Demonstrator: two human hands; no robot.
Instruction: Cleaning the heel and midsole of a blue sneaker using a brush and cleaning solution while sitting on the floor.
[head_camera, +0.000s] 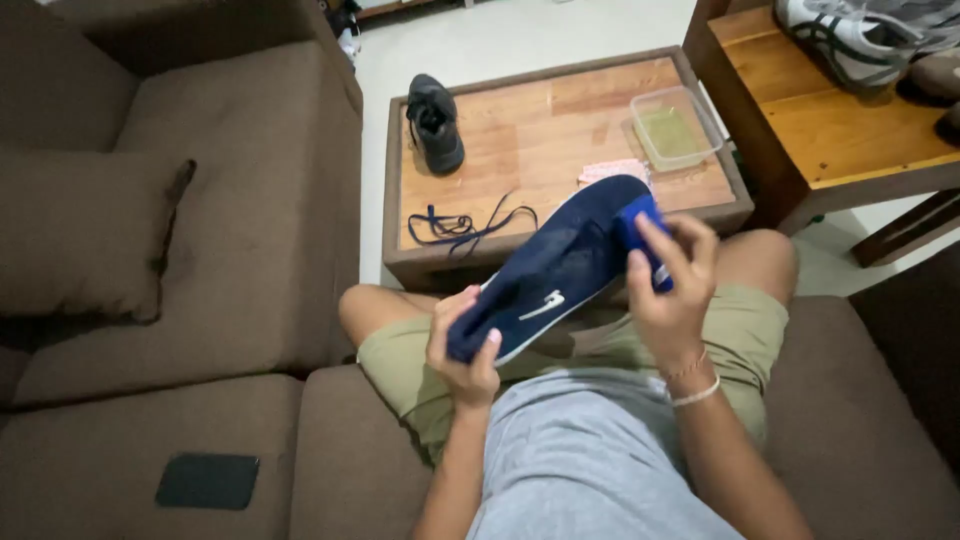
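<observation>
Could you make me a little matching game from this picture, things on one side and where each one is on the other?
Things:
1. navy shoe
2. dark grey shoe
3. loose laces
4. clear tub

Places:
A. far right part of the low table
B. near edge of the table
C. far left corner of the table
D. held over the lap between left hand and right hand

Pairs: 1-D, 2-C, 3-B, 4-A
</observation>
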